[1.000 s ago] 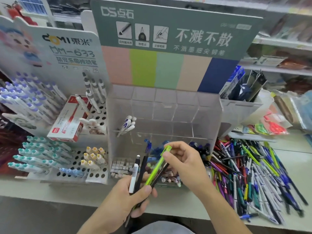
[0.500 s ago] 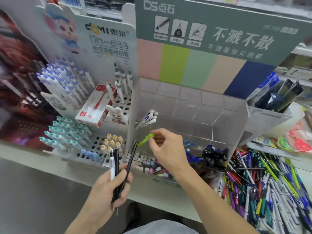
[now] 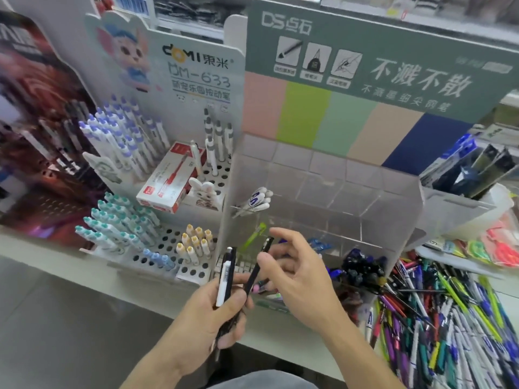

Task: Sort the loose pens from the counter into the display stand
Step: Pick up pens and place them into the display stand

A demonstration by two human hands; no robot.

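Note:
My left hand (image 3: 224, 313) grips a small bunch of pens upright in front of the stand, among them a white pen (image 3: 224, 279) and a slim black pen (image 3: 262, 254) that leans to the right. My right hand (image 3: 297, 279) is beside it, with the thumb against the black pen's upper part, fingers behind it and the index finger raised. A lime green pen (image 3: 254, 237) leans in a lower left compartment of the clear acrylic display stand (image 3: 323, 192). A heap of loose pens (image 3: 449, 318) covers the counter at the right.
White pens (image 3: 257, 202) sit in an upper left compartment and dark blue pens (image 3: 362, 265) in a lower one. A perforated white rack (image 3: 168, 245) at the left holds capped pens and a red-and-white box (image 3: 168, 183). Beyond the stand's right side is a white bin (image 3: 460, 203).
The green pen has left my right hand and now rests in the stand. My right hand has come back to the black pen held in my left hand. The view shifted left.

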